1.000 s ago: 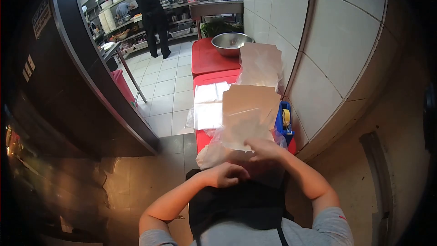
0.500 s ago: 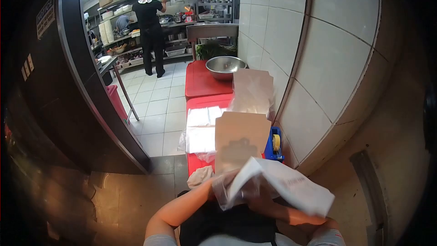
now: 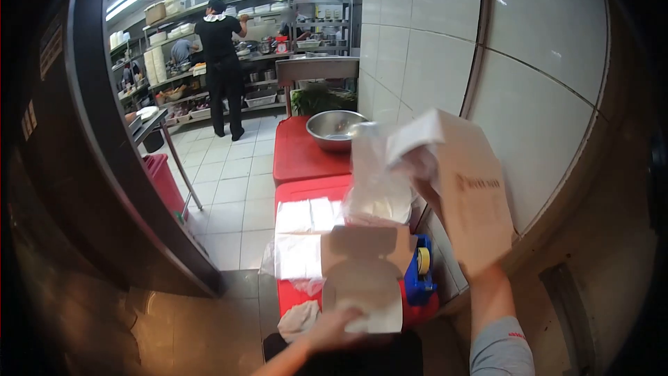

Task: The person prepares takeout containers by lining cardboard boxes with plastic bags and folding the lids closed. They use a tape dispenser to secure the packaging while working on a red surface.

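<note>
My left hand (image 3: 336, 329) is at an open cardboard box (image 3: 363, 285), its fingers over the near left part, blurred. The box rests on the red surface, its white inside facing up. My right hand (image 3: 426, 179) is raised by the tiled wall and holds a white box with printing (image 3: 480, 188), which covers most of the fingers. Beside the raised box hangs a clear plastic bag (image 3: 369, 181). Packs of white paper (image 3: 299, 247) lie left of the open box.
A metal bowl (image 3: 335, 129) stands on the far red surface (image 3: 292, 157). A blue tape dispenser (image 3: 420, 271) is right of the open box, and a crumpled cloth (image 3: 299, 320) lies at the near left. Another person (image 3: 224, 69) stands at kitchen shelves.
The printed box has moved up and to the right with my right hand. My left hand has come down to the other box, which now lies open. The view has shifted slightly.
</note>
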Available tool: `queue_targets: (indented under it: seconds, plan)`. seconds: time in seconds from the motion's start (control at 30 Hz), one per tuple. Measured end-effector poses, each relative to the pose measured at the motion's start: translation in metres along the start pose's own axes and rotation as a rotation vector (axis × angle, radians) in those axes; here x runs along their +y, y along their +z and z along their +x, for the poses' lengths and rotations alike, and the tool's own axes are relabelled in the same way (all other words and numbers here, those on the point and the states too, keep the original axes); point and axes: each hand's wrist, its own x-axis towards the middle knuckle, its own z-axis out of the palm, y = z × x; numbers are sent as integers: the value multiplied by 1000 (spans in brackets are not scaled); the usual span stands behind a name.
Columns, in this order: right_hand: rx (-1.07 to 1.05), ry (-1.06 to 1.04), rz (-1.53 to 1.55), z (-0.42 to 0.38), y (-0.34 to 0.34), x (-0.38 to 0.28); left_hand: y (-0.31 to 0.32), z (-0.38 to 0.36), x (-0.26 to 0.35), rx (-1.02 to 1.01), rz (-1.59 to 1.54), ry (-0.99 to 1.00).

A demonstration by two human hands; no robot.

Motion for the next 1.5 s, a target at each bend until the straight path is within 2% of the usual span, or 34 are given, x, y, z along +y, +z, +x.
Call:
queue_targets:
  seconds: [0.07, 0.13, 0.17, 0.27, 0.37, 0.47, 0.5, 0.6, 0.7, 0.8, 0.9, 1.0, 1.1, 1.17, 1.23, 1.3, 1.37, 1.43, 1.5]
  plan:
    - [55, 44, -66, 43, 47, 33, 16, -10, 4, -446, 222, -118]
    - [3, 90, -68, 60, 103, 53, 26, -21, 16, -207, 244, -65]
    - [-56, 101, -31, 58, 131, 58, 36, -24, 10, -168, 241, -55]
    - [-338, 118, 241, 14, 192, 57, 42, -23, 2, -251, 129, -42]
    - [-640, 118, 353, -27, 224, 59, 45, -24, -3, -256, 39, -33]
    - [-758, 218, 533, -26, 228, 65, 40, -20, 2, -268, -19, -82]
    - [-661, 146, 682, -21, 230, 69, 39, -19, 2, -268, -34, -97]
    - [-881, 256, 701, -12, 226, 73, 52, -23, -3, -220, -73, -94]
    - [-824, 48, 356, -27, 221, 65, 57, -26, -5, -186, -101, -84]
    - [-1082, 183, 331, -14, 218, 63, 59, -27, -6, -171, -109, -86]
    - [-810, 143, 45, -18, 208, 56, 59, -27, -10, -179, -134, -51]
    - [-1070, 240, 166, -26, 230, 60, 57, -25, -9, -177, -138, -52]
    - [-1141, 270, 238, -24, 239, 64, 60, -25, -11, -194, -166, -59]
    - [-1114, 269, 395, -25, 258, 78, 58, -25, -9, -192, -168, -68]
    - [-1056, 250, 350, -28, 259, 75, 57, -24, -11, -211, -168, -52]
    - [-970, 206, 104, -41, 262, 58, 55, -23, -12, -245, -167, -17]
    - [-871, 248, 423, -41, 256, 67, 49, -22, 3, -213, -68, -101]
    - [-645, 284, 599, -45, 237, 74, 57, -25, -2, -193, 61, -101]
    - [-315, 322, 631, -59, 195, 68, 59, -22, 0, -284, 111, -162]
